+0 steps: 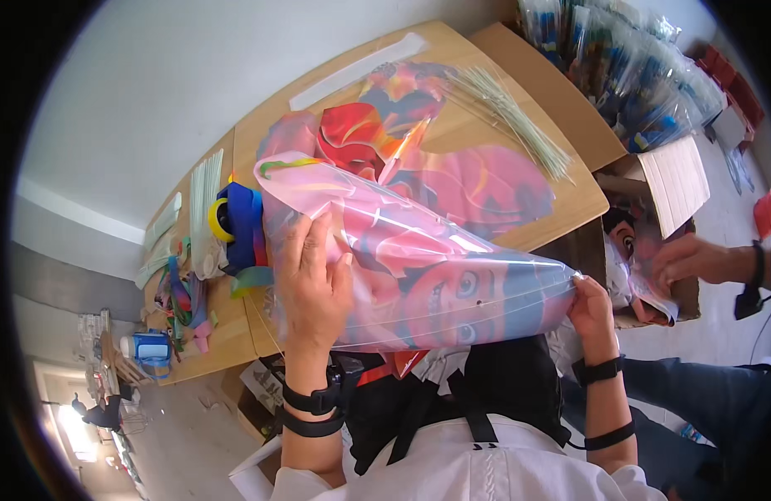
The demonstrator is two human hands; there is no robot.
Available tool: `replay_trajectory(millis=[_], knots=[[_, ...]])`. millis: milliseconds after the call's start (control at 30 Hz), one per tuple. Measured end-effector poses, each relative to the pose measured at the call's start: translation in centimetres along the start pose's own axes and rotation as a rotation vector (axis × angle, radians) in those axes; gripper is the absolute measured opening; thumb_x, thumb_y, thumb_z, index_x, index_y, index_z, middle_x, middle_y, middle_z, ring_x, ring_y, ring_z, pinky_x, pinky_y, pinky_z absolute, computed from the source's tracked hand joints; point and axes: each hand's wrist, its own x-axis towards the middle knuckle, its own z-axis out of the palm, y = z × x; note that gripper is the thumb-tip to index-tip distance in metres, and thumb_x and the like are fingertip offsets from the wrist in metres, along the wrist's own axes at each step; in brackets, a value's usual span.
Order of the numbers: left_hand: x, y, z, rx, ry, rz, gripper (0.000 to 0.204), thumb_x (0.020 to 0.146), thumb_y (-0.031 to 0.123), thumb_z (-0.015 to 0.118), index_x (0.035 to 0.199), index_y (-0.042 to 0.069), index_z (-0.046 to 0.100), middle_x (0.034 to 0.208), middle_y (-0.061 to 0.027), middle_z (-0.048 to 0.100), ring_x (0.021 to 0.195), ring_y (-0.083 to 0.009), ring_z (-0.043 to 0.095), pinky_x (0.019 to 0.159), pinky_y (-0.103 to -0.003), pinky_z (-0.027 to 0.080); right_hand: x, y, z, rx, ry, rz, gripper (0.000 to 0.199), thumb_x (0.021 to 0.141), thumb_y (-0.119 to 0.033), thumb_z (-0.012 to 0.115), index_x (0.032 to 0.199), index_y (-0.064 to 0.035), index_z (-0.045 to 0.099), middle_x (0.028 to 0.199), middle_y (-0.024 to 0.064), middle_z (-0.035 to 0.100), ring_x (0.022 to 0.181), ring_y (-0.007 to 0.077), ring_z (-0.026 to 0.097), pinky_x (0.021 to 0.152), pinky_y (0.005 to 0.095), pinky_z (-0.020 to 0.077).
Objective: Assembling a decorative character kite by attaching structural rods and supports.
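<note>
A long clear plastic bag (pixel 527 292) stretches across in front of me, tapering to a corner at the right. Inside lies pink and blue printed sheeting with a cartoon face, which looks like a folded kite, with thin pale lines running along it. My left hand (pixel 314 284) lies on the bag's left part, fingers stretched out and thumb apart. At the right end my right hand (pixel 592 311) pinches the bag's corner between thumb and fingers. Behind the bag, more printed sheets (pixel 485 184) in pink, red and dark colours are spread on the wooden table (pixel 569 209).
Thin pale rods (pixel 510 117) lie at the table's far right. A blue tape dispenser (pixel 243 225) with yellow tape stands left, near colourful ribbons (pixel 176 296). At right, a co-worker's hand (pixel 694 260) reaches into a cardboard box (pixel 673 188). Filled plastic bags (pixel 627 75) stand behind.
</note>
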Motion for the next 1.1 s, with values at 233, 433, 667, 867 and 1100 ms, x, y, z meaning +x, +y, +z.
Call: replay_trajectory(millis=[233,433,667,867,1100], knots=[[-0.7,-0.5,0.5,0.03,0.037,-0.075,0.06,0.076,0.001,0.07,0.134,0.002,0.054,0.131,-0.0193,0.054,0.12,-0.0395,0.054,0.102,-0.045,0.044,-0.9,0.0,1.1,0.046,0.047,-0.068,0.003,0.092,-0.009,0.063,0.093,-0.0111,0.063,0.086,-0.0009,0.063,0.076,0.0143,0.061,0.067,0.0312,0.0493],[-0.5,-3.4,1.2,0.056,0.058,-0.161,0.059,0.075,-0.004,0.07,0.132,0.002,0.054,0.13,-0.0185,0.055,0.12,-0.0386,0.055,0.102,-0.043,0.045,-0.8,0.2,2.1,0.054,-0.065,-0.1,0.018,0.089,-0.001,0.066,0.103,-0.0112,0.065,0.091,-0.0013,0.065,0.081,0.0144,0.063,0.067,0.0293,0.0499],[-1.0,-5.9,2.5,0.1,0.031,-0.18,0.059,0.074,-0.005,0.07,0.131,0.001,0.054,0.131,-0.0187,0.054,0.121,-0.0384,0.054,0.103,-0.043,0.044,-2.3,-0.6,4.6,0.119,-0.126,-0.084,0.011,0.09,-0.002,0.066,0.097,-0.0102,0.067,0.088,-0.0016,0.066,0.077,0.0122,0.062,0.067,0.0275,0.0496],[-0.9,-6.7,3.3,0.095,-0.007,-0.189,0.06,0.075,-0.006,0.069,0.132,-0.003,0.051,0.133,-0.0215,0.051,0.126,-0.0398,0.049,0.107,-0.044,0.039,-2.9,-1.3,5.9,0.163,-0.137,-0.129,0.007,0.091,-0.003,0.066,0.09,-0.0091,0.064,0.083,-0.0016,0.065,0.072,0.0106,0.061,0.065,0.026,0.0492],[-0.8,-7.1,3.6,0.092,-0.034,-0.233,0.062,0.077,-0.005,0.069,0.136,-0.003,0.047,0.138,-0.0207,0.046,0.13,-0.0388,0.046,0.11,-0.044,0.038,-3.0,-1.6,6.7,0.168,-0.161,-0.171,0.007,0.092,-0.004,0.066,0.086,-0.0079,0.063,0.081,0.0001,0.065,0.071,0.011,0.061,0.066,0.0252,0.049]])
